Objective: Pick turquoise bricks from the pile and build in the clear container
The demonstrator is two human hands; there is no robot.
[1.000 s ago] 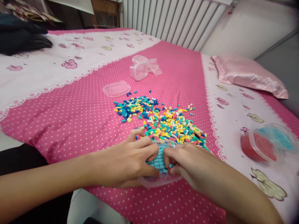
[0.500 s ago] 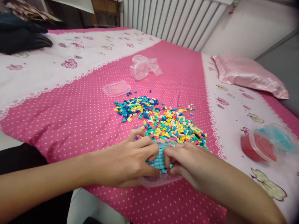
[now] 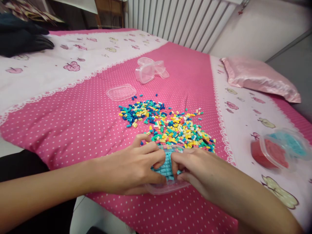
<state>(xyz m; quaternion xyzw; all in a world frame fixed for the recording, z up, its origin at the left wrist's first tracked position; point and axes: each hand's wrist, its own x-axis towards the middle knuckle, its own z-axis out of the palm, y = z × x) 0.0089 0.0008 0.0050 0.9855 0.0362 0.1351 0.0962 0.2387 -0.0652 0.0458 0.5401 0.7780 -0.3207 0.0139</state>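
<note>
The light-blue toy bricks sit between my two sets of fingers, inside a clear plastic tub near the close edge of the bed. My left hand covers the left side of the tub: its fingers are bent inward, tips against the bricks, thumb reaching over the near part of the rim. My right hand comes in from the other side, index finger hooked down onto the bricks and thumb tucked just beneath it. A bit of light blue shows between that thumb and finger, but I can't tell whether I'm pinching a brick, nor how firmly my left fingers grip.

My left forearm runs in nearly level from the left; my right slants up from the lower right corner of my view. Both wrists have the back of the hand up.

The bricks are packed in tight rows, with seams running from the far rim toward me. My hands hide both ends, so I can't tell the long axis.

Just beyond the tub lies a pile of mixed-colour loose bricks, and toward the bed's right edge stands a tub of red pieces.
</note>
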